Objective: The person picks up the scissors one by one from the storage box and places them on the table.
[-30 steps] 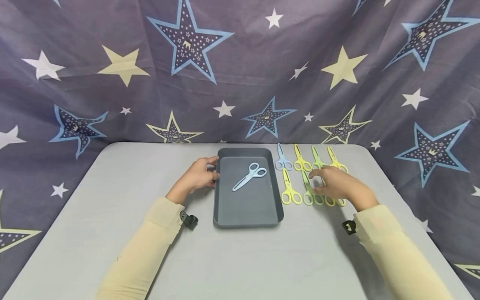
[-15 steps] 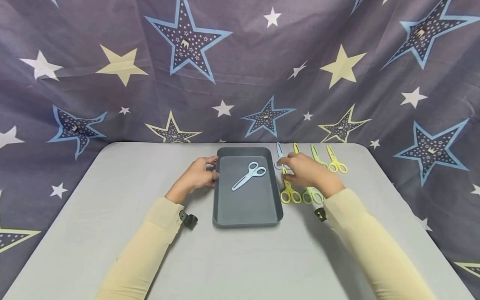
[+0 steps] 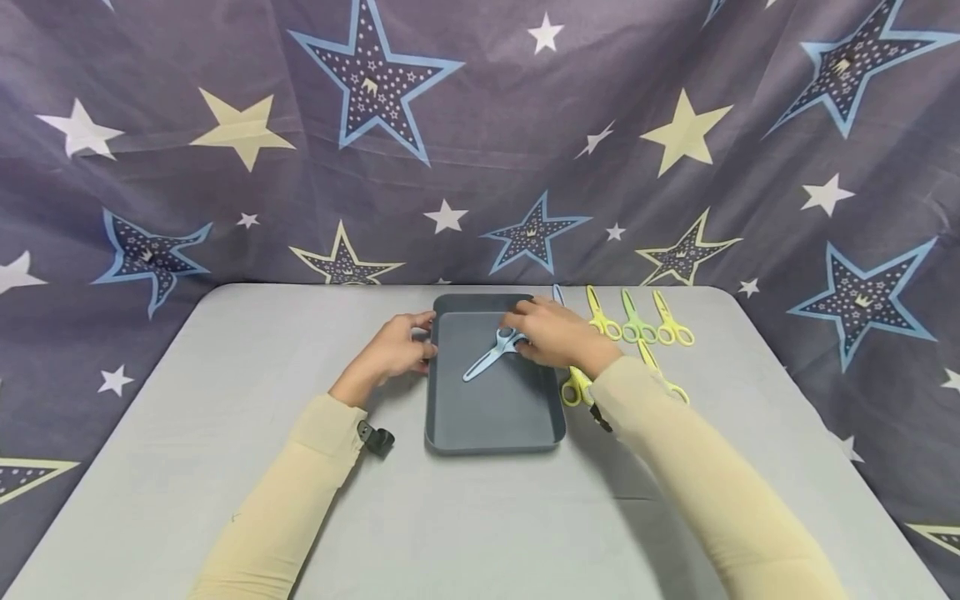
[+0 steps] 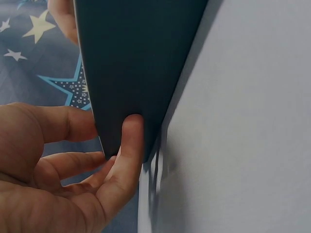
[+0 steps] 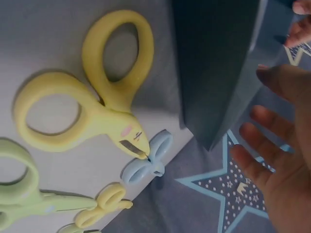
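In the head view a dark grey tray [image 3: 495, 417] holds one pair of light blue scissors [image 3: 486, 365], lying diagonally. My left hand [image 3: 390, 350] grips the tray's left wall. In the left wrist view, one finger [image 4: 132, 145] presses the wall's outside while other fingertips reach the rim. My right hand [image 3: 555, 333] hovers over the tray's upper right, partly covering the blue scissors' handles. Nothing shows between its spread, relaxed fingers [image 5: 252, 160]. Near the tray's right side lie yellow scissors [image 5: 119, 111] and light green scissors [image 5: 19, 194].
Several more scissors lie right of the tray, among them yellow ones [image 3: 671, 325], green ones [image 3: 633, 321] and a second blue pair [image 5: 150, 160], mostly hidden in the head view. My right forearm [image 3: 697, 467] crosses above the lower row. A starry curtain [image 3: 465, 183] hangs behind the table.
My right hand has moved left from above the scissors rows to over the tray. The left hand, the tray and the blue scissors inside keep their places.
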A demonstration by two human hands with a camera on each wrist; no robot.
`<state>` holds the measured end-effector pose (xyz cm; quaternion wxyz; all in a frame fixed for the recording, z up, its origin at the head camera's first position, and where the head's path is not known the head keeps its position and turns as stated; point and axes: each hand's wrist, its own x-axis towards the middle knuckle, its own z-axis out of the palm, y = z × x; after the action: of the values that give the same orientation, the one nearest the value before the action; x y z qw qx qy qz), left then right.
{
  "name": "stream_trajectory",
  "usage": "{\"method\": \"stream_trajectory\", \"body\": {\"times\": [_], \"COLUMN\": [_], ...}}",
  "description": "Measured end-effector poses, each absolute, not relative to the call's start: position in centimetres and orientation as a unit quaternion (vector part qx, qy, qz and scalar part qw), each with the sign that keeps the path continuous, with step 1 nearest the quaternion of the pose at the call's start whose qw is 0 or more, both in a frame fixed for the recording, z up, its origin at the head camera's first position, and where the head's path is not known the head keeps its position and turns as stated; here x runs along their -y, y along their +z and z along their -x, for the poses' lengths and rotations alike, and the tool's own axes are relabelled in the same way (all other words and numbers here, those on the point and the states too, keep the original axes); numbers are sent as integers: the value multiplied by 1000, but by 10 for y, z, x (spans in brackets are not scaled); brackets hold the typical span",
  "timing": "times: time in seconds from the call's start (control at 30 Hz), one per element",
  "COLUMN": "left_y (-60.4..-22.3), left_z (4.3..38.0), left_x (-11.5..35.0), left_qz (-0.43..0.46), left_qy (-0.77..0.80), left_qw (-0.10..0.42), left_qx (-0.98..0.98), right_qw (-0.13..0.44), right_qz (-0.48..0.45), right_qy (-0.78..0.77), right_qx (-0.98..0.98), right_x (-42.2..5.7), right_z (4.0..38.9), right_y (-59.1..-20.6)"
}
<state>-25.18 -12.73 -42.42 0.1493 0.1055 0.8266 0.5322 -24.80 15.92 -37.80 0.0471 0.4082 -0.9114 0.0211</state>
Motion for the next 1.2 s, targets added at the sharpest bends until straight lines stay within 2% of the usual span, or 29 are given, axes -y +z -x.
{"method": "stream_trajectory", "body": {"times": [0.2,0.6,0.9,1.2], "left_y": [-425,-424,-424,-425], "left_z": [252,251,252,252], "left_x": [128,129,128,128], "left_qz": [-108,-106,-109,-109], "left_qy": [533,525,519,518], "left_qw": [151,147,146,145], "left_qx": [-825,-832,-835,-836], "right_qw": [5,-127,-117,-109], "right_qz": [-405,-351,-377,-352], "right_qy": [9,25,50,41], "right_qx": [914,927,917,929], "right_x": [-149,-142,-140,-133], "right_z": [255,267,270,263], "right_y": [-385,-393,-400,-400]}}
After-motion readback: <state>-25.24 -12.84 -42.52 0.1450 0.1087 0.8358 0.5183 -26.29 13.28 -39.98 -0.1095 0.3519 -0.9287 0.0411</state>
